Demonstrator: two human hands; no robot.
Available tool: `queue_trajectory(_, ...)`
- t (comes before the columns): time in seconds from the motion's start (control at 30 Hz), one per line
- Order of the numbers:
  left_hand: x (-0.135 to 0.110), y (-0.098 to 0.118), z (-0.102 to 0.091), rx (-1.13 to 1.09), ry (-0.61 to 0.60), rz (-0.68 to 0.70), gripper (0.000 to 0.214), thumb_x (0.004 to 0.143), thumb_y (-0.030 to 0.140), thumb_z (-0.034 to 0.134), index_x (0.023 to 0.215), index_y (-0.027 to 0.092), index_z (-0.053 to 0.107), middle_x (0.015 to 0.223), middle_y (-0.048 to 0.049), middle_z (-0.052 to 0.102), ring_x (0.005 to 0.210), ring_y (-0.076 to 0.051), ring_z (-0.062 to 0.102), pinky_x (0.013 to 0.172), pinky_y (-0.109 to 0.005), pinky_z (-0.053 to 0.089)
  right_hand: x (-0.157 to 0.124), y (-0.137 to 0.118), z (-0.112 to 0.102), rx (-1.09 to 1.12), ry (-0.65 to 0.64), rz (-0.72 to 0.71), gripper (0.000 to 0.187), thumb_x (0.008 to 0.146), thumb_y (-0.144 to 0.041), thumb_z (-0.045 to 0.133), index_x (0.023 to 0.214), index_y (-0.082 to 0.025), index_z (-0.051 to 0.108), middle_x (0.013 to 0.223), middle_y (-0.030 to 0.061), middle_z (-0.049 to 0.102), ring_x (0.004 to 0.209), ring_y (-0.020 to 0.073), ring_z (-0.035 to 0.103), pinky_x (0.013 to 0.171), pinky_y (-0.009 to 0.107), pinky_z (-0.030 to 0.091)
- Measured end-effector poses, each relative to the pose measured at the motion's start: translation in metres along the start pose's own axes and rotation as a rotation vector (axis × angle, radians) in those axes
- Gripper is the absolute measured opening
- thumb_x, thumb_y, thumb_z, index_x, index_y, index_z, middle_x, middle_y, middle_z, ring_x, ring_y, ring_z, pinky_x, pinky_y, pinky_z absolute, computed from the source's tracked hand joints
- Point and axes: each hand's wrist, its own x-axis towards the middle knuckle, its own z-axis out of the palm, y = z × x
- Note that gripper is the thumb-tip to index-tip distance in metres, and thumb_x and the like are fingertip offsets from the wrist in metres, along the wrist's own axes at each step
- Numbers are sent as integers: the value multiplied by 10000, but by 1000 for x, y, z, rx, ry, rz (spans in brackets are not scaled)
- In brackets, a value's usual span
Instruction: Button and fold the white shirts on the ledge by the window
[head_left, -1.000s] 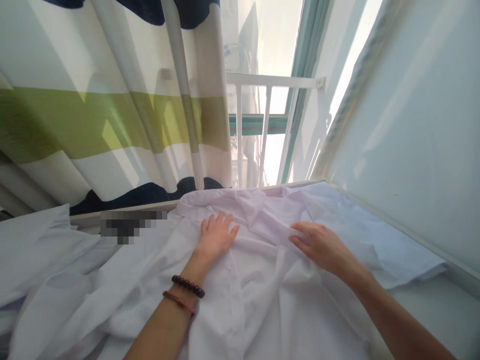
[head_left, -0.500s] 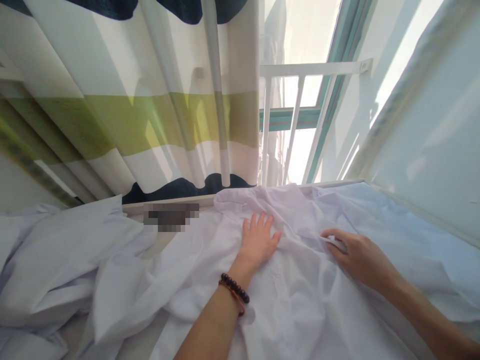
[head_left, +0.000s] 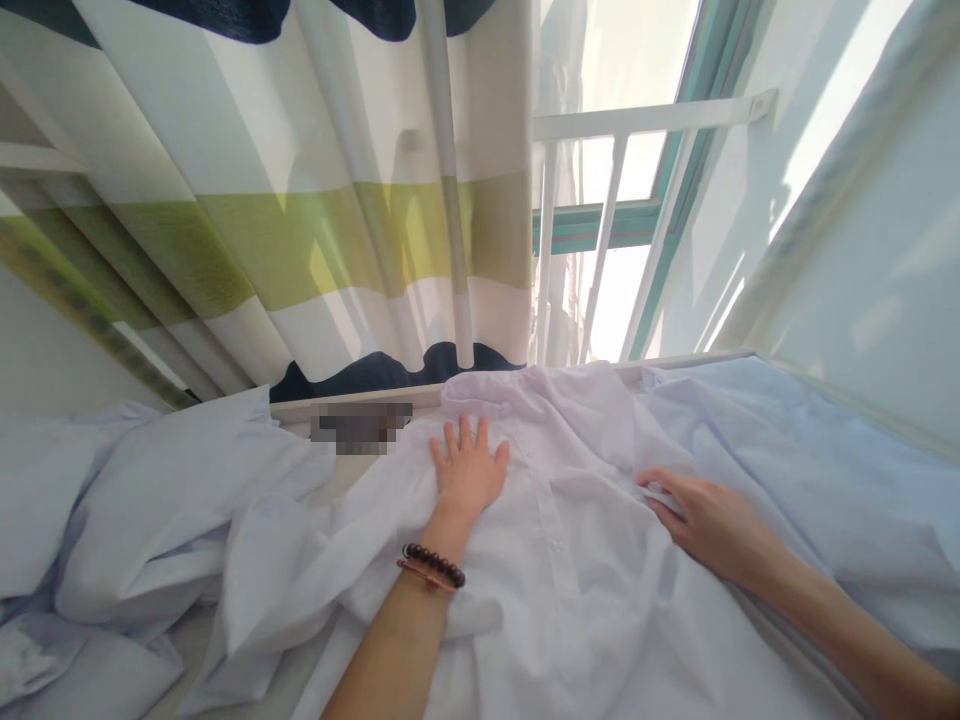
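A white button-up shirt (head_left: pixel 570 590) lies spread out with its collar toward the far edge and its button strip running toward me. Flat on its upper left part rests my left hand (head_left: pixel 471 472), fingers spread and holding nothing. Dark beads and a thin reddish band circle that wrist. My right hand (head_left: pixel 701 515) is at the shirt's right side, thumb and forefinger curled round a fold of its cloth. The other fingers of this hand are partly hidden beneath it.
Crumpled white cloth (head_left: pixel 172 500) is heaped at the left; more pale cloth (head_left: pixel 840 480) lies at the right. A striped curtain (head_left: pixel 337 230) and white railing (head_left: pixel 645 120) stand behind, before a window. A blurred dark patch (head_left: pixel 360 425) sits near the far edge.
My left hand has slid left across the shirt, staying flat, and more of the button strip shows. My right hand stays at the shirt's right side. The view has shifted slightly.
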Motion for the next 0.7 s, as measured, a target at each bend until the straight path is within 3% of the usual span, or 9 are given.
queue_trajectory(0.13,3,0,-2,14,7,2,680,945,545,252,1525,192,293,1611,-124,188,1472,-382,140,1161,-609,90,-1,-2,-13,145,81,-7,264,868,-291,479,1021,-249,690,926,33,763,839,235,711,719,315,510)
queue_trajectory(0.3,9,-5,-3,28,4,7,684,946,550,248,1525,190,293,1611,-114,195,1474,-373,142,1169,-596,58,-1,-2,-31,242,321,75,263,864,-313,485,982,-210,697,668,7,696,561,173,615,614,275,471)
queue_trajectory(0.37,10,-5,-3,19,-1,6,683,949,545,246,1527,183,285,1615,-115,184,1475,-373,135,1170,-588,80,0,-2,-29,230,258,79,260,864,-302,483,984,-214,696,669,6,698,585,179,628,628,279,473)
queue_trajectory(0.5,10,-3,-5,15,67,12,653,946,520,306,1487,161,373,1599,-152,231,1465,-384,158,1159,-612,81,1,-7,-18,232,39,-27,259,872,-245,472,1008,-220,690,946,51,757,871,228,700,776,324,496)
queue_trajectory(0.57,8,1,-8,7,214,55,587,926,448,404,1427,147,458,1557,-174,315,1441,-375,217,1164,-594,90,0,-11,-16,289,57,-67,262,876,-215,468,1031,-217,679,1006,59,750,920,224,695,819,332,498)
queue_trajectory(0.63,6,7,-10,-49,336,156,491,911,337,447,1361,158,525,1482,-161,422,1386,-335,320,1165,-516,186,-3,-16,-18,345,122,-107,273,880,-184,460,1062,-212,661,1011,61,743,904,205,693,817,316,504)
queue_trajectory(0.7,5,12,-9,-119,342,277,428,923,287,428,1320,207,567,1409,-109,509,1319,-276,415,1125,-420,301,-7,-22,-21,346,141,-196,281,883,-157,455,1082,-206,647,998,63,731,871,189,688,779,291,507)
